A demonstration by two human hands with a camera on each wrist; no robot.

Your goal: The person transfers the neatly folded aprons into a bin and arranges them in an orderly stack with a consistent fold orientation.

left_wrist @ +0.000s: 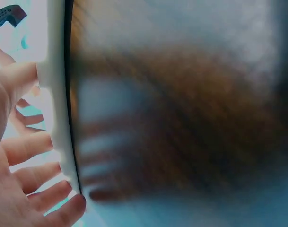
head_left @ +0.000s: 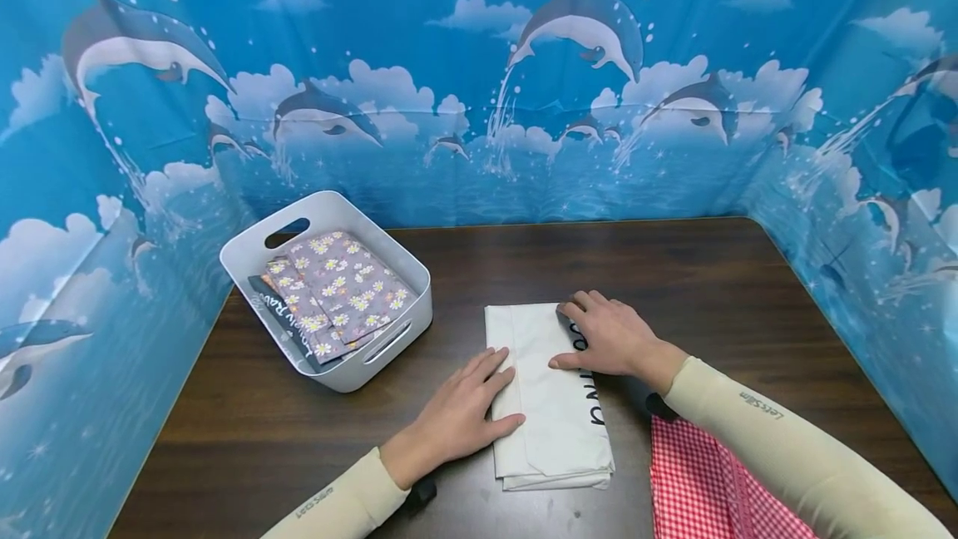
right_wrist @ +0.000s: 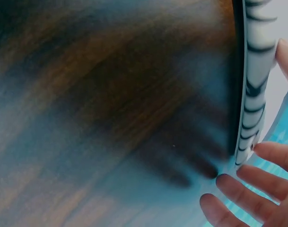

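Cloth (head_left: pixel 550 393) folded at counter (head_left: pixel 733 289) centre | our left hand (head_left: pixel 456 418) flat on its left edge, fingers straight, pinning the fold | our right hand (head_left: pixel 609 338) presses the upper right, fingers slightly bent, gripping nothing | bin (head_left: pixel 247 260) of folded cloths to the left.

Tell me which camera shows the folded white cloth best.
The head view: the whole white cloth lies folded on the table under the left hand and right hand. Each wrist view shows only its blurred edge, close up.
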